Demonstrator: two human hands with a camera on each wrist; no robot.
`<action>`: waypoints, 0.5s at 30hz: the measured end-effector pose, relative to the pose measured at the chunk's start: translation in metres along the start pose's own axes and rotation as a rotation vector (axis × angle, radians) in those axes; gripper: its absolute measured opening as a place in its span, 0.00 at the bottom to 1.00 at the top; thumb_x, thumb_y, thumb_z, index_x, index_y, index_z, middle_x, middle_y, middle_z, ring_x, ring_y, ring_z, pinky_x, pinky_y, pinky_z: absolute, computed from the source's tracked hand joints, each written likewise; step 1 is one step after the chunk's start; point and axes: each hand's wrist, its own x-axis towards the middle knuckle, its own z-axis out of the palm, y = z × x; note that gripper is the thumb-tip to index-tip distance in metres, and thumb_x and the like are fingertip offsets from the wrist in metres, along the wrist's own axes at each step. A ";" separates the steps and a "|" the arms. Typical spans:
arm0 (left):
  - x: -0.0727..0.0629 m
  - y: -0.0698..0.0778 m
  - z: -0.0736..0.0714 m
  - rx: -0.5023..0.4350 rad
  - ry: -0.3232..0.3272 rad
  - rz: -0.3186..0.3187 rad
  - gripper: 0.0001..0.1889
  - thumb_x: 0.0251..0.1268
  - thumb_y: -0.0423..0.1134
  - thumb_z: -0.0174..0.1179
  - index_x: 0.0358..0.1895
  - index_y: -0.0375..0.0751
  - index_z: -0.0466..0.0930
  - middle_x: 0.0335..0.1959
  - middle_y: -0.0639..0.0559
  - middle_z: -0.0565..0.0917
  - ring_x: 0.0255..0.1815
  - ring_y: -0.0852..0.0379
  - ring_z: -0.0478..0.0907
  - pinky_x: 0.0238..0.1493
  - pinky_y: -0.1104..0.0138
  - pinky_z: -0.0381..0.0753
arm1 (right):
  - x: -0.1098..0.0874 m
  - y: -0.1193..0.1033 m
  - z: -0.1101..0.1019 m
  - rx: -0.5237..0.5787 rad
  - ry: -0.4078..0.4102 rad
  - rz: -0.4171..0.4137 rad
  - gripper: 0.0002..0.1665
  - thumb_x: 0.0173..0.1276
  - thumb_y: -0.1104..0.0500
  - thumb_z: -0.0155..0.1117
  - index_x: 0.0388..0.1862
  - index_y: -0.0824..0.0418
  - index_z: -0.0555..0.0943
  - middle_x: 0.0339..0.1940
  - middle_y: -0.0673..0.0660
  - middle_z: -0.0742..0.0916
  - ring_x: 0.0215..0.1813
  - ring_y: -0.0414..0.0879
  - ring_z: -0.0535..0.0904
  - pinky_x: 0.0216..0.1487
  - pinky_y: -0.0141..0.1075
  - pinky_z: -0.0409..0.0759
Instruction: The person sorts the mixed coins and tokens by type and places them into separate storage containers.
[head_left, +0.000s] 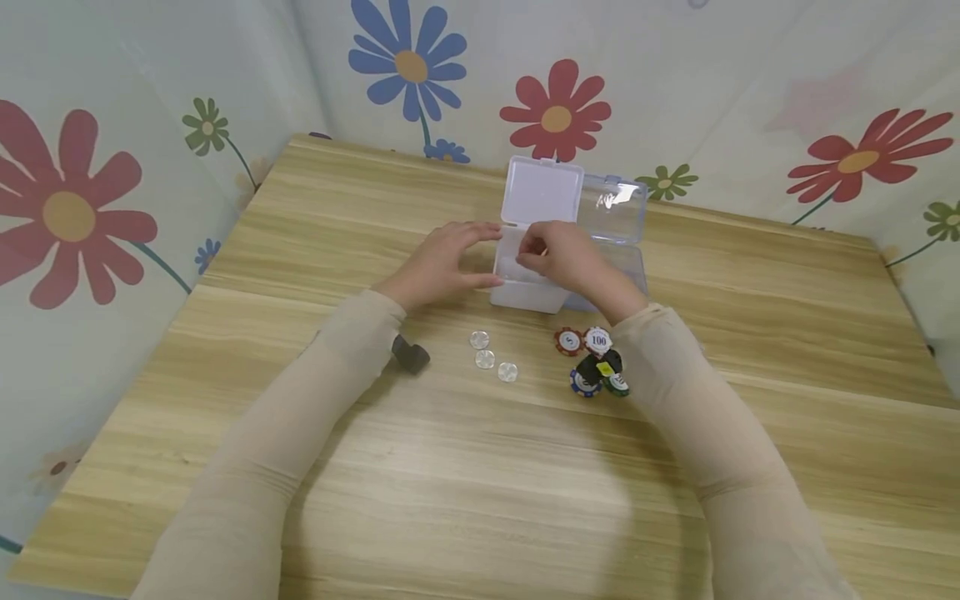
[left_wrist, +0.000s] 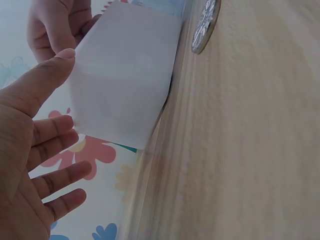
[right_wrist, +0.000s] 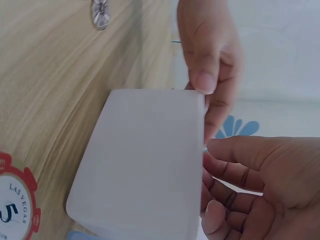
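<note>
Left hand [head_left: 438, 262]: released, fingers spread; thumb rested at the rim of the white box [head_left: 527, 297], as shown from the left wrist.
Right hand [head_left: 566, 257]: fingers bent over the opening; whether anything is grasped cannot be told.
White box: set toward the back edge of the desk [head_left: 390, 500], opening exposed only in the head view.
Coins [head_left: 484, 359]: three, laid before it.
Chips [head_left: 568, 341]: clustered rightward; "LAS VEGAS" legible only from the right wrist.

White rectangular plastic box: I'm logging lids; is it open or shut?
Open: the box has its white rectangular lid folded back, exposing the interior.
</note>
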 end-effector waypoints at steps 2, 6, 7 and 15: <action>0.000 0.000 0.000 -0.002 0.000 -0.002 0.37 0.58 0.55 0.65 0.69 0.45 0.66 0.73 0.51 0.65 0.76 0.49 0.58 0.77 0.52 0.52 | -0.004 0.000 -0.001 0.024 0.019 -0.012 0.10 0.68 0.58 0.60 0.37 0.65 0.81 0.39 0.62 0.86 0.42 0.52 0.80 0.47 0.43 0.79; 0.000 0.000 -0.001 0.001 0.001 -0.003 0.36 0.59 0.55 0.65 0.69 0.45 0.66 0.73 0.51 0.66 0.76 0.49 0.58 0.77 0.52 0.52 | -0.011 0.002 -0.002 0.060 0.044 -0.041 0.10 0.69 0.58 0.60 0.38 0.65 0.81 0.39 0.61 0.86 0.41 0.52 0.80 0.47 0.43 0.79; -0.001 0.001 -0.001 -0.001 0.001 -0.003 0.36 0.59 0.55 0.65 0.69 0.45 0.66 0.73 0.51 0.66 0.76 0.49 0.58 0.77 0.52 0.52 | -0.013 0.002 -0.002 0.070 0.046 -0.043 0.10 0.69 0.58 0.60 0.38 0.65 0.81 0.39 0.61 0.86 0.40 0.52 0.80 0.46 0.42 0.79; -0.001 0.001 -0.001 -0.003 -0.005 -0.003 0.36 0.59 0.55 0.64 0.69 0.45 0.66 0.74 0.51 0.65 0.76 0.49 0.58 0.77 0.52 0.52 | -0.035 -0.001 -0.002 0.135 0.070 -0.119 0.09 0.69 0.58 0.60 0.39 0.64 0.82 0.35 0.58 0.85 0.37 0.48 0.77 0.38 0.35 0.75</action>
